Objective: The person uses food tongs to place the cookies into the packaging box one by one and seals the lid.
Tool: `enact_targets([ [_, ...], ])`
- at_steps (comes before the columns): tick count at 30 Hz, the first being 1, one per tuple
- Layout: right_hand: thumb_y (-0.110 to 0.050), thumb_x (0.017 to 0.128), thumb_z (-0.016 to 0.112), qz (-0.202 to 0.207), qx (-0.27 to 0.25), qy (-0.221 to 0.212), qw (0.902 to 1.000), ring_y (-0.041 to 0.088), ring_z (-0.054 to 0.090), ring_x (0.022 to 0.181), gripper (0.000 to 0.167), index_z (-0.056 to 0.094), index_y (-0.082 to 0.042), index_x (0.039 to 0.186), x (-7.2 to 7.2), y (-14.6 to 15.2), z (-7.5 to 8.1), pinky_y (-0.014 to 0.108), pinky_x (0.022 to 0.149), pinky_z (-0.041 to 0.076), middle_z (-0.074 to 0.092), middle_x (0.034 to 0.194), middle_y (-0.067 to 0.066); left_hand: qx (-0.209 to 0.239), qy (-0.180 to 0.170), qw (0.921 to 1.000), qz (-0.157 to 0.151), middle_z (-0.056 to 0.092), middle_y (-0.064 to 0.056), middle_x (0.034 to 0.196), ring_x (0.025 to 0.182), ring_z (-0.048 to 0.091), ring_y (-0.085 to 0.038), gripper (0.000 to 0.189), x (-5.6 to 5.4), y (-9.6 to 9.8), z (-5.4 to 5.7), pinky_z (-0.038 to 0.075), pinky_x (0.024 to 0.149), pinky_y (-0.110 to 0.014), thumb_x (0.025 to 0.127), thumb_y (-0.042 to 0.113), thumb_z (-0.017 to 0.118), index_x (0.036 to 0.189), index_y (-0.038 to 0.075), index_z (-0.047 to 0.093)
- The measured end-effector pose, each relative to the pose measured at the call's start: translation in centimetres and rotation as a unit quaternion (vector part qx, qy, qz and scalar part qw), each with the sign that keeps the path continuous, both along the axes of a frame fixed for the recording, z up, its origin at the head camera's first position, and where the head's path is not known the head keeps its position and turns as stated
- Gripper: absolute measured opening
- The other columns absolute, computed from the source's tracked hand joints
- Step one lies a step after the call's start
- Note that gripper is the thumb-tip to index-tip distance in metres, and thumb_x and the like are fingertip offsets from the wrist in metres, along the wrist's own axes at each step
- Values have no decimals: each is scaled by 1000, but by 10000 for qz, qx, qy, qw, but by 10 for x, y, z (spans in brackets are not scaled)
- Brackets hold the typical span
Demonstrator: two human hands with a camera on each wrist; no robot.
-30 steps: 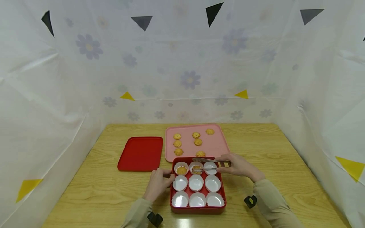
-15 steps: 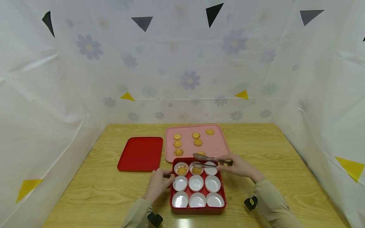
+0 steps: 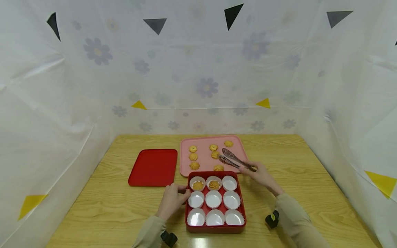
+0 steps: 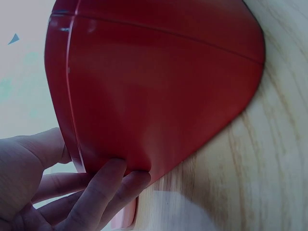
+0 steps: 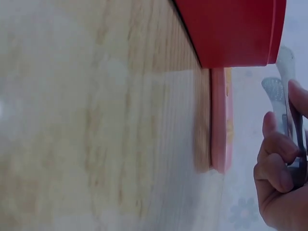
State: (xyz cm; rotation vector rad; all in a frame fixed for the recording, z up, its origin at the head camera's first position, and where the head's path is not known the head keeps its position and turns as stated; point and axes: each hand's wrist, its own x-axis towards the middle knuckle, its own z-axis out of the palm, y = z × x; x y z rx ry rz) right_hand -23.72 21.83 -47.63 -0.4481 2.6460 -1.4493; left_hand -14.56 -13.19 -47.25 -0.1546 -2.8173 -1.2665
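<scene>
My left hand holds the left wall of a red box. In the left wrist view its thumb is at the rim and its fingers lie against the outer wall. White paper cups line the box in rows. A round cookie and a swirled cookie sit in the back-left and back-middle cups. My right hand grips metal tongs, whose perforated tips are spread over the pink tray, near a swirled cookie. Nothing is between the tips.
Behind the box, the pink tray carries several cookies in loose columns. A flat red lid or tray lies on the wooden table to the left. Pale flowered sheets enclose the table at the back and sides.
The tongs let go of the swirled cookie in the back-middle cup, rose, and moved back and right over the pink tray. My left hand stays on the box.
</scene>
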Motion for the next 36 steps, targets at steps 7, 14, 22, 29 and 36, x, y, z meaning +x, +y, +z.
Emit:
enact_targets([
  [7,-27,96,68,-202,980,781,9919,20,60,87,48,63,6,131,-22,9,2,40,81,52,73,96,13,-74,-22,10000,27,79,-13,100,80,58,-16,25,1,0,0,48,72,-25,86,15,69,105,0,79],
  [14,-27,96,67,94,1795,713,9811,11,34,53,48,62,2,134,-52,22,18,30,53,33,61,76,7,-96,-54,9999,66,79,-11,101,87,59,-18,26,1,1,-1,49,78,-30,87,16,69,105,1,79],
  [22,-26,97,65,422,2364,227,9705,12,31,55,47,62,8,131,-86,22,45,29,55,29,41,65,-1,-91,-64,9999,23,79,-12,101,84,59,-17,26,1,0,0,50,76,-28,86,15,69,106,1,79],
  [29,-31,98,64,360,2813,-162,9588,24,53,74,42,65,5,118,-106,18,56,38,67,44,62,92,19,-17,-25,10000,-84,78,-13,99,77,58,-13,26,1,1,0,48,70,-23,87,14,68,106,-1,78],
  [36,-33,98,63,358,3147,-276,9481,31,62,89,45,65,3,124,-113,17,56,44,77,51,65,109,24,21,-87,9998,-169,79,-11,97,75,57,-13,26,1,3,-1,48,67,-21,87,14,68,106,-1,78],
])
